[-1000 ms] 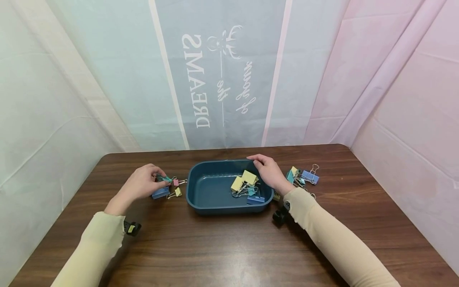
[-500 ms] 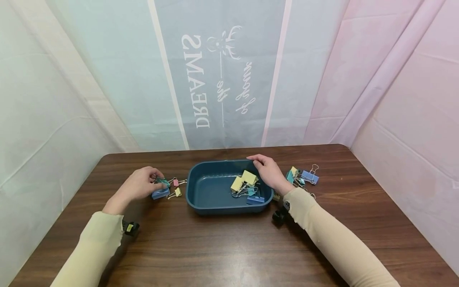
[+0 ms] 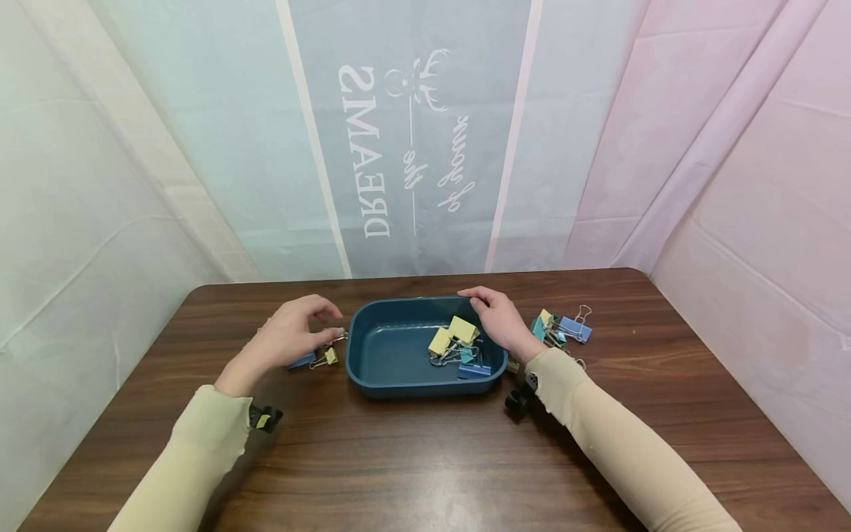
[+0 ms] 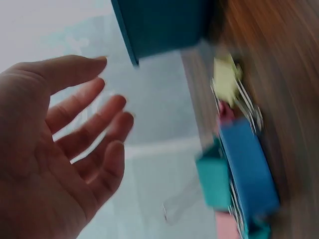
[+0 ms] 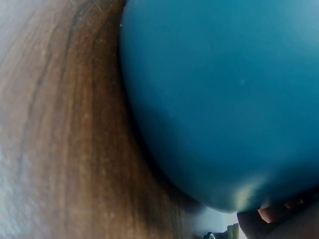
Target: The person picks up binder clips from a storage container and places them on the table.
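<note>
My left hand (image 3: 295, 334) hovers above the small clips left of the blue plastic bin (image 3: 388, 386), fingers loosely bent, holding nothing. The left wrist view shows this empty palm (image 4: 50, 164) beside a blue binder clip (image 4: 249, 169), a teal binder clip (image 4: 213, 179) and a yellow binder clip (image 4: 225, 79). My right hand (image 3: 499, 318) grips the bin's far right corner, thumb at the inner side and fingers over the rim. Inside the bin, at its right end, lie yellow binder clips (image 3: 462, 329), teal ones (image 3: 467, 355) and a blue one (image 3: 474, 371).
Right of the bin, a second pile holds a blue binder clip (image 3: 575, 329) with raised wire handles and teal clips (image 3: 537, 326). The dark wooden table (image 3: 425, 458) ends at a hanging cloth (image 3: 425, 148) behind.
My left hand has let go of the teal binder clip, then lifted and moved right toward the bin's left side. The right hand and the bin have stayed put.
</note>
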Motion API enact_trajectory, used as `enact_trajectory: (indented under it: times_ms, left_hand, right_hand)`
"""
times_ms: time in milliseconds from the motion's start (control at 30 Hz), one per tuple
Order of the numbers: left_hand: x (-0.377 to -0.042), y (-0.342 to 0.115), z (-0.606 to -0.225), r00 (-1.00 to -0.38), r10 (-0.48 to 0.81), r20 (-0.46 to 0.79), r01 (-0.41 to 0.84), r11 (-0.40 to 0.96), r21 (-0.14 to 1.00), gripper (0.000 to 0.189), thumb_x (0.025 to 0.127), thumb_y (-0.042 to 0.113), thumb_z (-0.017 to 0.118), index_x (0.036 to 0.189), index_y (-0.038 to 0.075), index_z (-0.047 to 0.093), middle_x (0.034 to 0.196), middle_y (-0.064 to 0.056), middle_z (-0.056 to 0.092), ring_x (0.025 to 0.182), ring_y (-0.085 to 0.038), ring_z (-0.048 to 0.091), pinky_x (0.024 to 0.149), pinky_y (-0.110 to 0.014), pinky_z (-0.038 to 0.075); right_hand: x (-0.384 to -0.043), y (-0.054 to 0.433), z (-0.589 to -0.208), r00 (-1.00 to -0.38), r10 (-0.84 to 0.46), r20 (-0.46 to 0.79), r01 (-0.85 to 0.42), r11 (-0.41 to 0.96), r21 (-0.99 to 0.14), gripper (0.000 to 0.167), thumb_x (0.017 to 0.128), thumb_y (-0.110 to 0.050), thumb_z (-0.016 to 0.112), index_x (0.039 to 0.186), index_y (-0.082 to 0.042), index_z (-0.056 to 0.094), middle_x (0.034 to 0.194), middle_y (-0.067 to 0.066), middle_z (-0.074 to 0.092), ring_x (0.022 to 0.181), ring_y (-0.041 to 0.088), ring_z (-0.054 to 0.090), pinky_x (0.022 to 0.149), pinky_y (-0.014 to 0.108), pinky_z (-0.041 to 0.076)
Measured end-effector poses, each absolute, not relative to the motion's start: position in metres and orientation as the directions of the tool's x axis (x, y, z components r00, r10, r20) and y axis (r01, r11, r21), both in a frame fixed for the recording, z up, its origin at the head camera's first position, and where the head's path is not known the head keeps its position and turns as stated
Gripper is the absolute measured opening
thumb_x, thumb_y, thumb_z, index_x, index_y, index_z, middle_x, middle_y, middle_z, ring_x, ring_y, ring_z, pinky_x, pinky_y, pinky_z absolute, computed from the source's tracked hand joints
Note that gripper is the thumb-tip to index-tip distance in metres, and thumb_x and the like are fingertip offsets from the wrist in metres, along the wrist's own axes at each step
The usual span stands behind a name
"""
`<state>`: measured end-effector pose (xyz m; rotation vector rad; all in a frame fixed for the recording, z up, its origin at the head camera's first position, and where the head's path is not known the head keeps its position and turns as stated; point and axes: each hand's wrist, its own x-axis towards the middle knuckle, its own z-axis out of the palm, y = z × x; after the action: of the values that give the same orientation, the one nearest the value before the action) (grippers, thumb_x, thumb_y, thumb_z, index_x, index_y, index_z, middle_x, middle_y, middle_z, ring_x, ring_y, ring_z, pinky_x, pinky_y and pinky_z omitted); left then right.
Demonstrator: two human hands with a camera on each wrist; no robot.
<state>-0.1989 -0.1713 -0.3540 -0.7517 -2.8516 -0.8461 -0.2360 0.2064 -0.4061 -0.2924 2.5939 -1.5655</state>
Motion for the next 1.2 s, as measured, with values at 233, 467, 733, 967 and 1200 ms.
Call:
enact_trajectory:
  times_ms: [233, 467, 733, 967, 1200]
  left_hand:
    - [-0.198, -0.126, -0.357, -0.77, 0.609, 0.192, 0.609, 0.609, 0.509, 0.018, 0.09, 0.023, 0.075, 0.106, 0.015, 0.069, 0.103, 0.0, 0.066, 0.095, -0.02, 0.061, 0.078, -0.037, 0.051]
    - [-0.211, -0.082, -0.367, -0.701, 0.705, 0.104, 0.649, 0.571, 0.502, 0.026, 0.091, 0.025, 0.074, 0.113, 0.012, 0.068, 0.112, -0.005, 0.066, 0.102, -0.02, 0.06, 0.088, -0.039, 0.051]
    - [-0.222, -0.049, -0.385, -0.685, 0.728, 0.002, 0.627, 0.589, 0.509, 0.045, 0.091, 0.031, 0.073, 0.132, 0.016, 0.062, 0.137, -0.002, 0.056, 0.127, -0.021, 0.05, 0.106, -0.042, 0.04]
    - [-0.226, -0.042, -0.397, -0.658, 0.749, -0.074, 0.663, 0.624, 0.415, 0.06, 0.09, 0.038, 0.071, 0.145, 0.022, 0.053, 0.159, 0.0, 0.034, 0.141, -0.023, 0.033, 0.111, -0.045, 0.033]
    - [-0.225, -0.041, -0.399, -0.662, 0.747, -0.061, 0.675, 0.629, 0.386, 0.039, 0.09, 0.038, 0.073, 0.125, 0.023, 0.067, 0.142, 0.002, 0.053, 0.124, -0.018, 0.044, 0.105, -0.038, 0.04]
  right_hand:
    - [-0.236, 0.206, -0.406, -0.977, -0.212, 0.013, -0.111, 0.457, -0.882, 0.034, 0.109, -0.02, 0.04, 0.137, -0.02, 0.059, 0.147, 0.008, 0.048, 0.135, 0.029, 0.043, 0.103, 0.053, 0.039]
    - [-0.236, 0.207, -0.408, -0.977, -0.211, 0.011, -0.108, 0.456, -0.883, 0.034, 0.109, -0.021, 0.04, 0.137, -0.019, 0.059, 0.147, 0.008, 0.048, 0.135, 0.029, 0.043, 0.103, 0.054, 0.039]
    - [-0.236, 0.206, -0.407, -0.977, -0.214, 0.012, -0.11, 0.454, -0.884, 0.034, 0.109, -0.022, 0.04, 0.137, -0.019, 0.059, 0.146, 0.008, 0.048, 0.134, 0.03, 0.044, 0.104, 0.055, 0.038]
    - [-0.237, 0.207, -0.405, -0.976, -0.215, 0.015, -0.115, 0.463, -0.879, 0.035, 0.109, -0.023, 0.04, 0.138, -0.017, 0.058, 0.146, 0.009, 0.049, 0.133, 0.031, 0.045, 0.104, 0.056, 0.038]
    - [-0.236, 0.208, -0.406, -0.975, -0.223, 0.017, -0.122, 0.466, -0.876, 0.035, 0.109, -0.023, 0.04, 0.139, -0.016, 0.058, 0.146, 0.01, 0.049, 0.133, 0.031, 0.045, 0.104, 0.056, 0.038]
